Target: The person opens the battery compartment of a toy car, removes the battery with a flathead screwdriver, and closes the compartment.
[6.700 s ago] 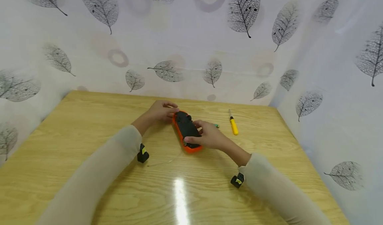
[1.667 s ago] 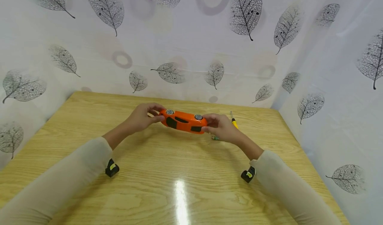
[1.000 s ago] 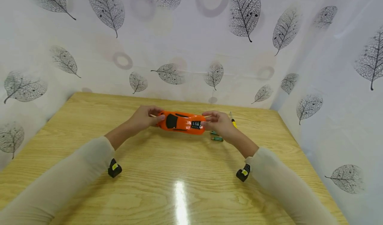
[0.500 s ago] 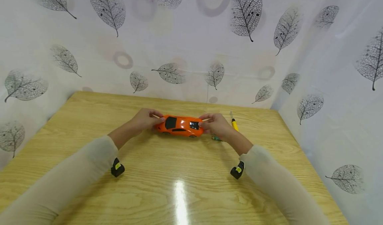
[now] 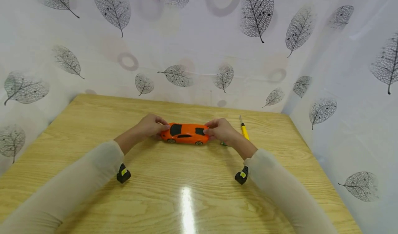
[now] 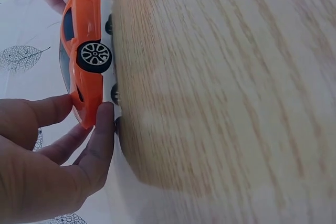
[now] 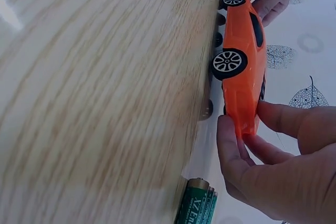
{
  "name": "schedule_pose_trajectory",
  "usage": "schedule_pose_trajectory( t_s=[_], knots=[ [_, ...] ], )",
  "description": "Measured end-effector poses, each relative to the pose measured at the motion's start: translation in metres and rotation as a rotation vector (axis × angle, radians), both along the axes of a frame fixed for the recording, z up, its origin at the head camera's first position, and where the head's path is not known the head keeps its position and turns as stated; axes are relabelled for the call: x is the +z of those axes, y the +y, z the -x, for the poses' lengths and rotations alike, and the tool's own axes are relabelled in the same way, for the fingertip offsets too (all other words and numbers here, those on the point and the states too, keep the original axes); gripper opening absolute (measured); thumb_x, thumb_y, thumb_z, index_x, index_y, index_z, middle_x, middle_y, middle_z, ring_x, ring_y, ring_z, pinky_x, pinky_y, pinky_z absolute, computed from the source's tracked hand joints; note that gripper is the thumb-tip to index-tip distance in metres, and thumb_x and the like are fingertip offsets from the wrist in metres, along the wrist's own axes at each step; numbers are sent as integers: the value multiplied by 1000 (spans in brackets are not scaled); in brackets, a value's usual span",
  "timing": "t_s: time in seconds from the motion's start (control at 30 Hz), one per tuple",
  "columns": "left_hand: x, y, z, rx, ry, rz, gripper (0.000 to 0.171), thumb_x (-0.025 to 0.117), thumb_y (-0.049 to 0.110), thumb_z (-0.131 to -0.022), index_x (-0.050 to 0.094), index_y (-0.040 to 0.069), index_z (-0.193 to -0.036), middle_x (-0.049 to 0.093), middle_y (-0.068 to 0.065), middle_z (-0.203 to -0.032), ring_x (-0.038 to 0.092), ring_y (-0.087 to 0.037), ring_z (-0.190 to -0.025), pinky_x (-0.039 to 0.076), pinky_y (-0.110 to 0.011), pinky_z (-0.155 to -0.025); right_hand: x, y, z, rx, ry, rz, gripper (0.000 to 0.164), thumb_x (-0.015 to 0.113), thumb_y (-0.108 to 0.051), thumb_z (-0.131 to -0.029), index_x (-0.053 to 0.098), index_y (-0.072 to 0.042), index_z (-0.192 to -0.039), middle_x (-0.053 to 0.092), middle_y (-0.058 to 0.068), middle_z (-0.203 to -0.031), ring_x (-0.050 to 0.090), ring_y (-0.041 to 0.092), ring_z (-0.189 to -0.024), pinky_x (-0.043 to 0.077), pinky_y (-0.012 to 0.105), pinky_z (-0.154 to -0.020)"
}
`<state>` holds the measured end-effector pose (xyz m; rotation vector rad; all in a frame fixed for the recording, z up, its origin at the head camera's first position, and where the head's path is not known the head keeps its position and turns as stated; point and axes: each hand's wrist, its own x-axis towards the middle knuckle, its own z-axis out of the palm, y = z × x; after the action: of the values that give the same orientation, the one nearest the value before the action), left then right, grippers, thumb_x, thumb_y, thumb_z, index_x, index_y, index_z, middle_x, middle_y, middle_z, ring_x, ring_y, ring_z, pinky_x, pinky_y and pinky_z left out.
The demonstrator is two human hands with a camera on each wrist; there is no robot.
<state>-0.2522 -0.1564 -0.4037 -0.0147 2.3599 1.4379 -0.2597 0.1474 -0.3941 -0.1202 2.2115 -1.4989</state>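
Note:
An orange toy car (image 5: 186, 134) with dark windows is upright in the head view, its nose to the left. My left hand (image 5: 152, 125) grips the nose between thumb and fingers; the left wrist view shows the fingertips (image 6: 105, 114) under the front end. At the rear, my right hand (image 5: 222, 130) pinches the tail, thumb on top and fingers below, as the right wrist view shows. Wheels (image 7: 229, 63) hang close over their reflections in the tabletop; whether any touches is hard to tell. The car's far side is hidden.
Green batteries (image 7: 197, 203) lie on the table beside my right hand, mostly hidden by it in the head view. A yellow-handled screwdriver (image 5: 244, 131) lies further right. The wooden table (image 5: 155, 199) ends at a leaf-patterned curtain (image 5: 192, 47) behind.
Earlier the car lay with its black underside up, then was held on its side. Both hands have rolled it upright and lowered it toward the table, keeping hold of each end.

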Motion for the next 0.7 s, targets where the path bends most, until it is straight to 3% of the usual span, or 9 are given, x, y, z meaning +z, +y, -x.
schedule_pose_trajectory(
  t_s=[0.23,0.53,0.7],
  knots=[
    [6,0,-1,-16,27,107,34,68,18,-101,67,-4,-127,57,-25,-133,63,-27,-100,64,-30,-72,0,-4,0,6,20,-45,42,66,-1,-99,57,6,-139,58,23,-131,69,25,-101,62,38,-89],
    [6,0,0,-28,37,137,36,68,20,-101,67,-4,-127,60,-24,-131,64,-28,-104,63,-30,-74,1,-5,-1,33,79,-139,39,68,-7,-99,61,1,-137,62,19,-126,70,22,-94,63,36,-86],
    [6,-3,-3,-27,93,163,36,69,24,-100,68,-2,-126,62,-22,-130,62,-29,-106,62,-30,-75,6,-1,-5,83,152,-212,42,70,-16,-100,60,-2,-139,62,16,-132,68,26,-106,60,40,-92]
  ],
)
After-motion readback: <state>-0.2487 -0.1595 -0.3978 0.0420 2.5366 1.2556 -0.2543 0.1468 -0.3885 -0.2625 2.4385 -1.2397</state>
